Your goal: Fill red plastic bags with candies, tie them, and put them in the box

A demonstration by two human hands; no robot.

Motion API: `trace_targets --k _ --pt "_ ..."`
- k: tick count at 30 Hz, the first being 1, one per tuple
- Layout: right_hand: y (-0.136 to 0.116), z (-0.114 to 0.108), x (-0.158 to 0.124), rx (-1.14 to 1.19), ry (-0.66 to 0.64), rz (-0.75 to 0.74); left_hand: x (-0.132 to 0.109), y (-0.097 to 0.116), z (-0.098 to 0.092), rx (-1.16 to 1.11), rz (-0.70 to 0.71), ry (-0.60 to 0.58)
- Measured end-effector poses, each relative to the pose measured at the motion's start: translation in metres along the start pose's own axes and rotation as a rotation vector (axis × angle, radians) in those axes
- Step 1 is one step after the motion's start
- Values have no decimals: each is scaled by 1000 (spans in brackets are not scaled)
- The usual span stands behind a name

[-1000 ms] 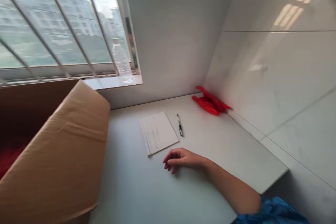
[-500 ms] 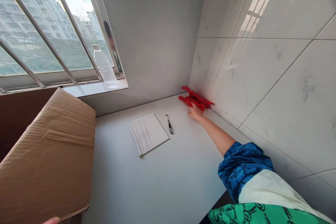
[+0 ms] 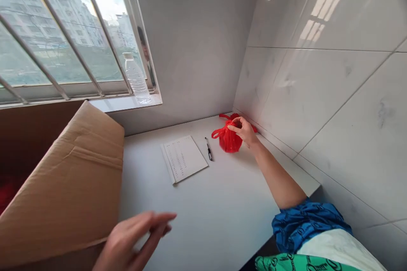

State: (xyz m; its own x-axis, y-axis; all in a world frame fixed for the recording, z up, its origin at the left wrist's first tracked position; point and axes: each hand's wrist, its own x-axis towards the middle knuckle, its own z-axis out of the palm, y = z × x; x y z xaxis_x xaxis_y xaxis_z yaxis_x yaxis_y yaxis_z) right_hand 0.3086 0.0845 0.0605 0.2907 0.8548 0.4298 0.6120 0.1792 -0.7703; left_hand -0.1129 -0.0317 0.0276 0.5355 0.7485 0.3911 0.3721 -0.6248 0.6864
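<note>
Red bag (image 3: 230, 142) on the white table (image 3: 190, 228), near the far corner, beside the pen (image 3: 209, 151). Your right hand (image 3: 245, 133), arm outstretched, pinches its gathered top between thumb and fingertips. Your left hand (image 3: 125, 239) hovers near the box (image 3: 73, 182), fingers half-curled, grasping nothing.

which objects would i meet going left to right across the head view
Cardboard box → clear bottle → notebook → pen → red bag, held near its top by the right hand.
</note>
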Motion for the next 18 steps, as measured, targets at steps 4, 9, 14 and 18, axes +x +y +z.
trace_targets --k 4,9,14,18 --pt "-34 28 -43 394 -294 -11 41 -14 34 -239 -254 126" --pt "-29 67 -87 384 -575 57 69 -35 47 -151 -160 441" --pt "-19 89 -107 231 -558 -54 81 -48 61 219 -82 188" --pt "-21 90 -110 190 -426 -146 93 -58 71 303 -172 7"
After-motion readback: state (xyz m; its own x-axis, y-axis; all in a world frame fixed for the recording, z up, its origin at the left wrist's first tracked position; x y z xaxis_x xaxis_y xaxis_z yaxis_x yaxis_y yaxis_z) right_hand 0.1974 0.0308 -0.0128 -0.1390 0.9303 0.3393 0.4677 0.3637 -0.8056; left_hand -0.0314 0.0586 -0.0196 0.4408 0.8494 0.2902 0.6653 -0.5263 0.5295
